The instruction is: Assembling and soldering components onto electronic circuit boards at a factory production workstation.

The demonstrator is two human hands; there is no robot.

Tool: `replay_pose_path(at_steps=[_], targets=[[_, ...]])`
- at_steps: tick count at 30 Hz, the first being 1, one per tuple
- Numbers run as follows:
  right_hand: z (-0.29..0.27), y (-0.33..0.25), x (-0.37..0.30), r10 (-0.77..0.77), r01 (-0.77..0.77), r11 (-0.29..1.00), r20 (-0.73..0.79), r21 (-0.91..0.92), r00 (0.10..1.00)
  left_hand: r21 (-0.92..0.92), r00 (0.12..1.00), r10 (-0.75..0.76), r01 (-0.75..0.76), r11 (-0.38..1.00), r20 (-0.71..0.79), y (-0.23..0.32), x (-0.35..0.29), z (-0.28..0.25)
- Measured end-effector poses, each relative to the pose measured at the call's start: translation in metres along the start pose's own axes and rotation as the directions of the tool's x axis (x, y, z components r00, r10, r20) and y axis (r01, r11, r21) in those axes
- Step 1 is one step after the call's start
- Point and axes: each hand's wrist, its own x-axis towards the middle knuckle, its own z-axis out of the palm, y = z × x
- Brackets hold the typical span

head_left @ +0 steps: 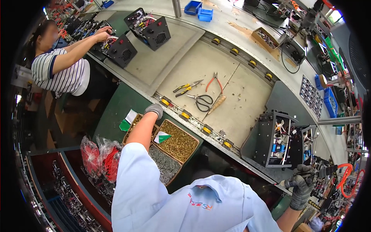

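Note:
My left hand (pixel 154 110), in a grey glove, is at the near edge of the line, just beyond the screw boxes; its fingers are hidden from view. Under that forearm sits a cardboard box of brass-coloured screws (pixel 176 141), with a box of silver screws (pixel 164 164) nearer me. My right hand (pixel 300 189), gloved in grey, closes round a power screwdriver (pixel 286 183) whose thin bit points left. An orange coiled hose (pixel 345 178) is at the tool's far end. Close beyond that hand stands an open black device housing (pixel 275 141) with wiring inside.
Pliers (pixel 188 87), red-handled cutters (pixel 215 83), black scissors (pixel 203 103) and a wooden-handled tool (pixel 217 104) lie on the line's board. A co-worker (pixel 58 69) handles another black housing (pixel 123 50) at left. Bags of red parts (pixel 100 158) lie near my left arm.

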Motion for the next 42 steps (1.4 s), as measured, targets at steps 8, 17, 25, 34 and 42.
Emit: replay_pose_path(at_steps=[8, 17, 25, 34, 42], targets=[[0.012, 0.003, 0.008, -0.008, 0.007, 1.000, 0.039, 0.025, 0.999, -0.113, 0.991, -0.057, 0.043, 0.993, -0.122, -0.032, -0.039, -0.022], [0.030, 0.016, 0.029, 0.064, -0.084, 0.989, 0.158, 0.120, 0.985, -0.511, 0.945, -0.326, 0.276, 0.814, -0.008, -0.114, -0.150, 0.041], [0.026, 0.017, 0.032, -0.002, -0.031, 0.982, 0.174, 0.188, 0.985, -0.945, 0.877, -0.403, 0.318, 0.079, 0.262, -0.132, -0.156, 0.077], [-0.009, 0.033, 0.027, 0.033, -0.053, 0.979, 0.103, 0.196, 0.994, -0.966, 0.896, -0.359, 0.236, -0.109, 0.260, -0.095, -0.187, 0.044], [-0.031, 0.043, 0.036, 0.032, -0.045, 0.987, 0.086, 0.155, 0.996, -0.802, 0.922, -0.187, -0.180, 0.569, -0.340, 0.043, -0.113, -0.026]])
